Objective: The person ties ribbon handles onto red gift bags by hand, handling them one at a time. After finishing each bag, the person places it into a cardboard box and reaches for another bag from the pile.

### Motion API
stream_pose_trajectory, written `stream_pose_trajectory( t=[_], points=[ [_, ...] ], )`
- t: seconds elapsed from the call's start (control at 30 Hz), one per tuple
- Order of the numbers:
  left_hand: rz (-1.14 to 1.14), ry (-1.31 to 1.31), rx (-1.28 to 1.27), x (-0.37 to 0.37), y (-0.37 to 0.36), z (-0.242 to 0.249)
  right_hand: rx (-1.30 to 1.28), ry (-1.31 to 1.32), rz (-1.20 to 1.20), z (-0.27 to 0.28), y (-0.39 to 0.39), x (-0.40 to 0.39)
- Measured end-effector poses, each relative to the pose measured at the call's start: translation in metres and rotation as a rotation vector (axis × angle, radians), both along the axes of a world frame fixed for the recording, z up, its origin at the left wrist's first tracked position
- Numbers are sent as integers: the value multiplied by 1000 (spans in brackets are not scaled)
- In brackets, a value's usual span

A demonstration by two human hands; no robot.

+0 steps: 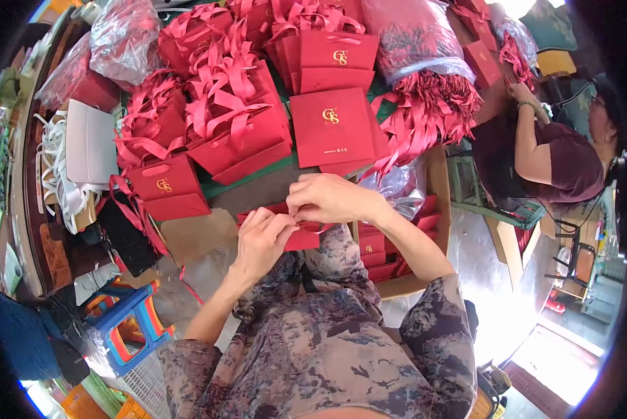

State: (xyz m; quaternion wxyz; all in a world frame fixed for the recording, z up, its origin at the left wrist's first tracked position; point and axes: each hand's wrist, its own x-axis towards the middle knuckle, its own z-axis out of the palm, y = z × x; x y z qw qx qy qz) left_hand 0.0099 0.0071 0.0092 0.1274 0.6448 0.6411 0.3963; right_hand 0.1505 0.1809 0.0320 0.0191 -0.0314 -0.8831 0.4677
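Observation:
A small red paper bag [301,241] is held low over my lap, in front of the table edge. My left hand [261,241] is closed, its thumb and fingers pinching the bag's upper part. Coming in from the right, my right hand [331,200] is closed in a pinch, its fingertips meeting the left ones at the bag's top. What the right fingertips grip is hidden. Just beyond my hands, a flat red bag with a gold logo [331,129] lies on a pile. Finished-looking red bags with ribbon handles [237,133] stand in rows to its left.
An open cardboard box [436,209] with red bags is at my right knee. Bundled red ribbons [432,105] hang over the table's right side. Stacked colourful stools [128,325] stand at lower left. A person [558,153] works at the right with an arm raised to the table.

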Motion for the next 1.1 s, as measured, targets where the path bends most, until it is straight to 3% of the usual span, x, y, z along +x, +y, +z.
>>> stream_pose_trajectory(
  t=[0.1, 0.17, 0.2, 0.3, 0.33, 0.4, 0.5, 0.6, 0.77, 0.87, 1.03, 1.1],
  points=[
    [-5, -72, -61, -6, 0, 7, -43, 77, 42, -19, 4, -1],
    [-35, -50, -118, -10, -2, 9, -417, 161, -266, -32, 5, 0],
    [-64, -31, -180, -11, -2, 10, -456, 208, -361, -29, 11, 0],
    [22, -78, -200, -14, 5, 5, -365, 189, -676, -26, 11, 0],
    [59, -114, -189, -17, 9, 4, -368, 193, -676, -25, 8, 4],
    [102, -152, -195, -21, 17, 6, 75, 218, -805, -21, -3, 16],
    [150, -174, -201, -29, 27, 4, 134, 31, -729, 0, -34, 38],
    [123, -207, -194, -32, 32, -4, 359, -43, -691, -31, -56, 49],
    [126, -245, -164, -36, 36, -13, 397, -74, -723, -60, -67, 81],
    [141, -270, -199, -37, 36, -18, 275, -78, -861, -78, -70, 97],
    [120, -219, -221, -35, 37, -18, 375, 3, -904, -108, -53, 100],
    [128, -205, -218, -36, 37, -17, 72, -318, -764, -125, -46, 106]
  ],
)
